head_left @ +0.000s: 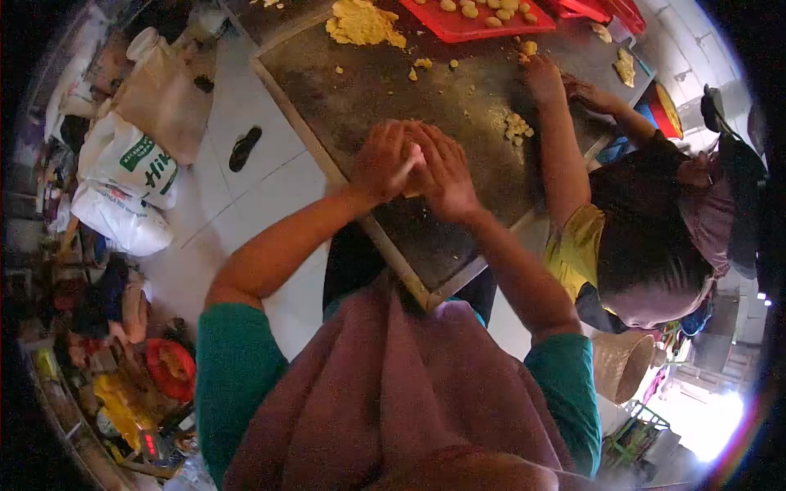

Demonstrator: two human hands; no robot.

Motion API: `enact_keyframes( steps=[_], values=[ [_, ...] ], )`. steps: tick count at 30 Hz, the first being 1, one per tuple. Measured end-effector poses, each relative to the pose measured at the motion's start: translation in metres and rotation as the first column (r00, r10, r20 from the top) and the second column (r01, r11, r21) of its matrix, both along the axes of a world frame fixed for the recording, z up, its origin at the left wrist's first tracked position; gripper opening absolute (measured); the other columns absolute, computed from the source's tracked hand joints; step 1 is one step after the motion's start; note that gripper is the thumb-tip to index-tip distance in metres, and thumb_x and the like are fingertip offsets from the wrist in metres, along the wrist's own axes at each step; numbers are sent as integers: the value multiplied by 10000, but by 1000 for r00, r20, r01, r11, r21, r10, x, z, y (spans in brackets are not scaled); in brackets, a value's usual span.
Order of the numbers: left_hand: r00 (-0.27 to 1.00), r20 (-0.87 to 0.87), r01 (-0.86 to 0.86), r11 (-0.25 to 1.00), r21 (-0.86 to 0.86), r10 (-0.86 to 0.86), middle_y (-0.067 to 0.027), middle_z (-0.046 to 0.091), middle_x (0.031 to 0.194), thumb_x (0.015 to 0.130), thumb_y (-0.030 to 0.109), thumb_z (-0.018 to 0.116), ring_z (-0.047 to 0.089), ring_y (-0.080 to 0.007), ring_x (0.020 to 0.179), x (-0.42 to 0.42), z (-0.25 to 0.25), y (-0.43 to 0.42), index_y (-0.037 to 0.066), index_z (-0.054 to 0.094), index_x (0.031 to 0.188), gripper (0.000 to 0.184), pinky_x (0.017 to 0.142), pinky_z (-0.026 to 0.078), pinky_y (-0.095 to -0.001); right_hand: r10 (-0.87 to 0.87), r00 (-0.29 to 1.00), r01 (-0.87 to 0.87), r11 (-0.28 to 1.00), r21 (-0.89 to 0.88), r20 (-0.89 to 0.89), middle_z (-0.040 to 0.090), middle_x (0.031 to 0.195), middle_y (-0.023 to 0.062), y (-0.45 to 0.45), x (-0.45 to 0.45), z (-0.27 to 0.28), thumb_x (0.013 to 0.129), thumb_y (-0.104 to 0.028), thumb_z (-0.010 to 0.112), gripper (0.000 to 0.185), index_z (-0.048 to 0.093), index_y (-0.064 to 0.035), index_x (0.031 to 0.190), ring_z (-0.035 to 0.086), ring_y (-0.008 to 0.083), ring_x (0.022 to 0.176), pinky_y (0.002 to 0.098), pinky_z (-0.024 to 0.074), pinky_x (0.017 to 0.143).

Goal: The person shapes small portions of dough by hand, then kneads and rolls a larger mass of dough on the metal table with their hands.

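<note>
My left hand [383,164] and my right hand [444,170] are brought together over the near corner of the dark table, fingers curved and touching. A bit of yellow dough [412,195] shows at the lower edge between the palms; the rest of it is hidden by my fingers. Farther up the table lies a flattened mass of yellow dough [364,23]. Small crumbs of dough [413,74] are scattered beyond my hands. To the right is a cluster of small pale pieces [517,128].
A red tray [458,31] holding several round dough pieces sits at the far side. At right, a co-worker's hand [542,78] reaches onto the table [319,82] beside a small yellow lump [528,49]. White sacks [135,176] stand on the tiled floor, left. A woven basket [622,364] is lower right.
</note>
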State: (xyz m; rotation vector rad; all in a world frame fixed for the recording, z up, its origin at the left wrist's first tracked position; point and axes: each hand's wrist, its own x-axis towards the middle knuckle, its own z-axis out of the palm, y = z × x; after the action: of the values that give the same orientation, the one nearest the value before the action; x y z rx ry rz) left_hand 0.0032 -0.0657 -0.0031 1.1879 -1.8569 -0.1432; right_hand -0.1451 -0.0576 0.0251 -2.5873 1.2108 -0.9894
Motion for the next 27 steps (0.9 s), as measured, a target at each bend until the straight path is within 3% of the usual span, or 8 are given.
enact_keyframes(
  steps=[2, 6, 12, 17, 19, 21, 24, 27],
  values=[
    [990, -123, 98, 958, 270, -67, -183, 524, 879, 886, 243, 392, 483, -372, 884, -4, -17, -10, -22, 473, 921, 280, 801, 376, -460, -82, 992, 94, 988, -125, 98, 545, 1078, 169, 3, 12, -4, 876, -251, 444, 360, 460, -58, 1179, 517, 386, 972, 442, 399, 849],
    [996, -81, 70, 953, 295, -48, -200, 516, 801, 918, 302, 342, 490, -351, 862, -6, 19, -26, -16, 472, 804, 361, 765, 374, -442, -197, 971, 194, 980, 38, 136, 551, 899, 171, -21, 24, -8, 869, -237, 460, 224, 515, -47, 974, 530, 365, 813, 461, 409, 707],
    [965, -261, 149, 788, 598, 15, -204, 483, 601, 943, 425, 206, 513, -324, 535, -3, 11, -72, -15, 484, 658, 594, 519, 407, -431, -229, 966, 214, 969, 124, 118, 536, 648, 136, -68, 26, -10, 923, -225, 384, 261, 532, -47, 803, 527, 322, 534, 418, 417, 508],
    [961, 207, -173, 983, -66, 183, -214, 511, 585, 933, 443, 243, 545, -339, 527, -2, -2, -95, -13, 523, 593, 635, 511, 427, -453, -309, 949, 312, 949, 41, -54, 558, 669, 130, -99, 27, -17, 910, -228, 402, 253, 563, -39, 956, 557, 315, 547, 418, 454, 493],
    [950, 231, -191, 977, -94, 208, -213, 526, 600, 925, 430, 280, 553, -356, 555, -1, -21, -100, -11, 541, 627, 593, 546, 433, -467, -305, 945, 295, 950, -100, -114, 577, 721, 140, -100, 23, -23, 902, -230, 415, 274, 550, -25, 1023, 575, 311, 585, 418, 459, 490],
    [987, 106, -128, 991, 36, 124, -200, 536, 621, 914, 409, 328, 549, -362, 577, 2, -20, -102, -10, 551, 694, 523, 577, 427, -475, -187, 975, 120, 900, -419, -122, 598, 794, 156, -102, 17, -30, 896, -236, 426, 311, 524, -7, 1082, 592, 309, 626, 416, 451, 473],
    [997, -57, 50, 985, -164, -61, -171, 543, 662, 896, 401, 373, 547, -353, 644, -3, 31, -75, -5, 549, 779, 457, 648, 422, -467, -141, 986, 129, 984, -123, -90, 591, 866, 173, -94, 12, -22, 892, -243, 429, 343, 494, 17, 1105, 589, 326, 717, 421, 456, 537],
    [949, 226, 273, 933, -234, -221, -128, 535, 726, 888, 464, 368, 538, -296, 738, 10, 14, -74, 25, 547, 796, 483, 706, 406, -444, -26, 1000, 26, 929, -368, 5, 591, 929, 114, -64, -3, 18, 848, -231, 468, 269, 536, -58, 1043, 577, 308, 816, 454, 455, 633]
  ],
)
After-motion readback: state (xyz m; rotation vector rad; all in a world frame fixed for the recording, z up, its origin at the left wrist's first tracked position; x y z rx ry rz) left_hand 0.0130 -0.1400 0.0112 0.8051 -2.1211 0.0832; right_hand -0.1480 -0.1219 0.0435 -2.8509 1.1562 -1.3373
